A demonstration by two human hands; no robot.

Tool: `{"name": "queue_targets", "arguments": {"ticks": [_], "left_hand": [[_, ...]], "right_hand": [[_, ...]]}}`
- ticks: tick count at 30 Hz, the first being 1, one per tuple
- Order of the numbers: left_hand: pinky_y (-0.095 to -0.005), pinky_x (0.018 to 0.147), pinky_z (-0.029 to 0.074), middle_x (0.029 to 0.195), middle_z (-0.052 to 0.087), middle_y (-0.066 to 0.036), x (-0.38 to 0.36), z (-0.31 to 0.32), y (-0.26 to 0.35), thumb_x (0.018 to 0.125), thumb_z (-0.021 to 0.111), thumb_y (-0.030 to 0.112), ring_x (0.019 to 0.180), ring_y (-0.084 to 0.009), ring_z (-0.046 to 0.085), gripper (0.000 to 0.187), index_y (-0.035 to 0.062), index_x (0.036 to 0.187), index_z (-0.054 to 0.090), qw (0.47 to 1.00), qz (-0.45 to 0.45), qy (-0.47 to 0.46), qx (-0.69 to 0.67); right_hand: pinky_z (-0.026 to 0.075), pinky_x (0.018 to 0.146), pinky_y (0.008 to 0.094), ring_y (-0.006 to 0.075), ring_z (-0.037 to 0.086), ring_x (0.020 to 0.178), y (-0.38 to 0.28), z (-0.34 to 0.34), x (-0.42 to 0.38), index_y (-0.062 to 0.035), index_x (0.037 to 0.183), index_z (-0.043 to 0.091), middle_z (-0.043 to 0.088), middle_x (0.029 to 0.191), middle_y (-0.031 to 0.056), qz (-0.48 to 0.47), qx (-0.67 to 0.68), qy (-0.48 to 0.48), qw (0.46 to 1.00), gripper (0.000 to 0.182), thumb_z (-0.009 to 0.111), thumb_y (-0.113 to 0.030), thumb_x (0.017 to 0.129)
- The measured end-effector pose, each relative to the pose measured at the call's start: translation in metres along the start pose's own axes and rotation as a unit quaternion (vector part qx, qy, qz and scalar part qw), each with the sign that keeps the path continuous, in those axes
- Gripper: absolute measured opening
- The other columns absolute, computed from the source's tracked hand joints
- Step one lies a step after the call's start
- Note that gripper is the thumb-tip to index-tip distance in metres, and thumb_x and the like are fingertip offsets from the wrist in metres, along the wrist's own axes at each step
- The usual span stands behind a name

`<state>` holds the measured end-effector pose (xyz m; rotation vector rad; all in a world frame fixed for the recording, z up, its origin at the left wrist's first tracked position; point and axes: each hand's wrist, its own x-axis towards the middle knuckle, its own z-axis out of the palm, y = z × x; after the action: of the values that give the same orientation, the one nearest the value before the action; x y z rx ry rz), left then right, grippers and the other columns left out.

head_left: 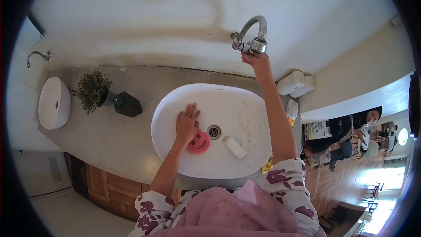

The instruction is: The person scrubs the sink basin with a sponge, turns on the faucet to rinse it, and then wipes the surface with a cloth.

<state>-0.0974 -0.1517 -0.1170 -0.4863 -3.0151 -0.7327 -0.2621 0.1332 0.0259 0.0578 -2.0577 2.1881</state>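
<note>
My left hand [187,125] lies inside the white oval basin [163,105], fingers spread flat on its surface. Beside and partly under its palm is a round pink smiley-face sponge [201,144]. My right hand [258,65] reaches up to the wall, its fingers closed at the handle of the chrome faucet [259,30]; the handle itself is mostly hidden. A white oblong object [235,148], perhaps a small bottle, lies in the basin near the metal drain [214,132]. Whitish smears mark the basin's right side. No water stream shows from the spout.
On the grey counter [105,140] stand a dark dispenser [127,104], a potted plant [93,90] and a second basin [55,103]. White rolls [291,83] and a yellow cloth [267,165] sit at the right. A person [346,127] sits farther right.
</note>
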Motion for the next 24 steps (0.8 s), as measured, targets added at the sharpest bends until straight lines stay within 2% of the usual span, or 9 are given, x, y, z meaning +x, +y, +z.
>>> {"name": "queue_targets", "arguments": {"ticks": [4,6,10,13,15,19,21,23,24], "left_hand": [[-0.0433,0.109,0.032,0.14,0.052,-0.006,0.009,-0.005,0.002,0.082,0.055,0.006,0.133,-0.0215,0.045,0.043,0.0139,0.124,0.063,0.999,-0.014,0.041,-0.024],[-0.0387,0.098,0.045,0.125,0.063,-0.008,0.014,-0.007,0.005,0.083,0.055,0.006,0.116,-0.0248,0.06,0.038,0.0118,0.119,0.066,0.99,-0.019,0.07,-0.117],[-0.0335,0.083,0.052,0.116,0.068,-0.009,0.024,-0.023,0.034,0.085,0.055,0.007,0.098,-0.0221,0.067,0.034,0.0096,0.116,0.067,0.967,-0.117,-0.004,-0.227],[-0.0309,0.076,0.053,0.111,0.069,-0.009,0.028,-0.017,0.039,0.089,0.053,0.01,0.09,-0.0179,0.068,0.031,0.007,0.118,0.066,0.911,-0.11,0.013,-0.398],[-0.0304,0.075,0.053,0.105,0.069,-0.008,0.033,-0.026,0.049,0.092,0.051,0.012,0.086,-0.0159,0.067,0.03,0.0062,0.118,0.066,0.782,-0.26,-0.065,-0.562],[-0.0293,0.076,0.053,0.101,0.068,-0.008,0.035,-0.022,0.056,0.092,0.051,0.012,0.087,-0.0156,0.066,0.031,0.0062,0.118,0.065,0.728,-0.279,-0.086,-0.62],[-0.0275,0.077,0.053,0.101,0.068,-0.009,0.031,-0.013,0.062,0.091,0.051,0.011,0.088,-0.0148,0.066,0.029,0.0048,0.116,0.065,0.686,-0.302,-0.092,-0.656],[-0.0269,0.076,0.054,0.1,0.068,-0.008,0.023,0.0,0.067,0.092,0.051,0.011,0.087,-0.0146,0.066,0.028,0.0035,0.115,0.064,0.67,-0.311,-0.076,-0.67],[-0.0263,0.076,0.054,0.1,0.068,-0.008,0.018,0.006,0.069,0.092,0.051,0.012,0.087,-0.0144,0.066,0.027,0.0023,0.114,0.064,0.654,-0.32,-0.061,-0.683]], "right_hand": [[0.054,0.08,0.0337,0.0187,0.064,0.086,-0.032,-0.002,-0.015,0.0022,0.121,0.051,0.064,0.099,0.0125,0.042,0.084,-0.028,0.995,0.036,0.059,-0.008,0.088],[0.052,0.083,0.0339,0.0173,0.062,0.092,-0.044,-0.004,-0.016,0.001,0.121,0.053,0.064,0.101,0.0112,0.1,0.113,-0.058,0.987,0.034,0.058,-0.01,0.09],[0.05,0.083,0.0316,0.0158,0.06,0.096,-0.025,-0.005,0.004,0.0,0.121,0.054,0.064,0.103,0.0092,0.097,0.026,-0.024,0.995,0.032,0.054,-0.011,0.092],[0.049,0.084,0.0308,0.0155,0.059,0.1,-0.018,-0.005,0.004,-0.0004,0.121,0.055,0.064,0.104,0.0085,0.04,-0.011,-0.034,0.999,0.033,0.056,-0.005,0.089],[0.048,0.085,0.0302,0.0158,0.058,0.099,-0.021,-0.003,-0.003,-0.0006,0.122,0.054,0.063,0.106,0.0084,-0.055,-0.104,-0.04,0.992,0.036,0.059,0.0,0.086],[0.047,0.087,0.0296,0.016,0.058,0.101,-0.008,0.012,-0.014,-0.0012,0.125,0.053,0.062,0.11,0.0095,-0.081,-0.062,-0.003,0.995,0.041,0.063,0.001,0.084],[0.048,0.082,0.0292,0.0154,0.058,0.098,0.028,0.024,-0.032,-0.0011,0.119,0.054,0.061,0.109,0.0095,-0.169,-0.1,0.159,0.968,0.031,0.06,-0.004,0.089],[0.049,0.067,0.0289,0.0144,0.06,0.081,0.036,0.039,-0.093,-0.0013,0.106,0.056,0.062,0.092,0.0087,-0.041,-0.244,0.206,0.947,0.015,0.058,-0.007,0.092],[0.045,0.052,0.0286,0.0131,0.056,0.061,0.052,0.05,-0.122,-0.0025,0.094,0.057,0.058,0.074,0.0053,0.127,-0.079,0.173,0.974,0.009,0.055,-0.012,0.094]]}}
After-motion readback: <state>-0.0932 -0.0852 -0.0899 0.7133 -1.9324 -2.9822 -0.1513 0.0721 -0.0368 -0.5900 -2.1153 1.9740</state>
